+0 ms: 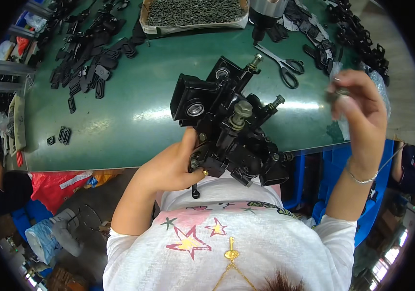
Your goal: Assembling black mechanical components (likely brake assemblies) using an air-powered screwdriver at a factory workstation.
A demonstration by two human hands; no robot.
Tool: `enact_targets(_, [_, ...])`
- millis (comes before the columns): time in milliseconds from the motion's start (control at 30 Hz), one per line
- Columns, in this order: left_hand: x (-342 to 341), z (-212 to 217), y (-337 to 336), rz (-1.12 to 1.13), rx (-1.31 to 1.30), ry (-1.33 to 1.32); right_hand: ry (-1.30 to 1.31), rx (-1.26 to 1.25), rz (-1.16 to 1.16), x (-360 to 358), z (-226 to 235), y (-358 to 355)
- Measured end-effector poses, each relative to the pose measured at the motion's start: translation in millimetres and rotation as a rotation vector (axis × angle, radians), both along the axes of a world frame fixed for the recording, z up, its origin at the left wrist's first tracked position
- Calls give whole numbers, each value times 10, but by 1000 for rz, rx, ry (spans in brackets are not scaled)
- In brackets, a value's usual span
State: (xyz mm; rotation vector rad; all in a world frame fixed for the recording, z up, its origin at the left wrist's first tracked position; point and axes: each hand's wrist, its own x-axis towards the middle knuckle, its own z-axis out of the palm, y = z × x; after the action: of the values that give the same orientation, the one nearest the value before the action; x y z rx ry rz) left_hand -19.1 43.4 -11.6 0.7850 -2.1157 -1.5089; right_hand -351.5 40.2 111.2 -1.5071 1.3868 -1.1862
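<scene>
My left hand [171,165] grips a black bracket assembly [227,145] from its lower left side, holding it up at the table's front edge. Large hex bolts stick out of the assembly, and a yellowish one [240,115] stands in its middle with washers beneath the head. Two box-like black housings with round metal inserts form its upper left. Out to the right, my right hand [365,99] is raised with thumb and fingers pinched round a small metal piece [343,92]. Motion blur hides the exact kind of that piece.
Scissors [285,65] lie on the green table [149,97]. Beyond is a box of small dark screws [195,26], with a power screwdriver [263,19] beside it. Black plastic parts [88,63] are heaped at left; more lie at right near a clear plastic bag [379,87].
</scene>
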Motion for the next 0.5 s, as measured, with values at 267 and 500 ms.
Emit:
enact_targets(267, [46,-26,27,-36,32,-120,240,-150,410,654,-122,-624])
enact_targets(500, [49,41,-16,-76,192,-252,365,-266,564,736,-34,-790])
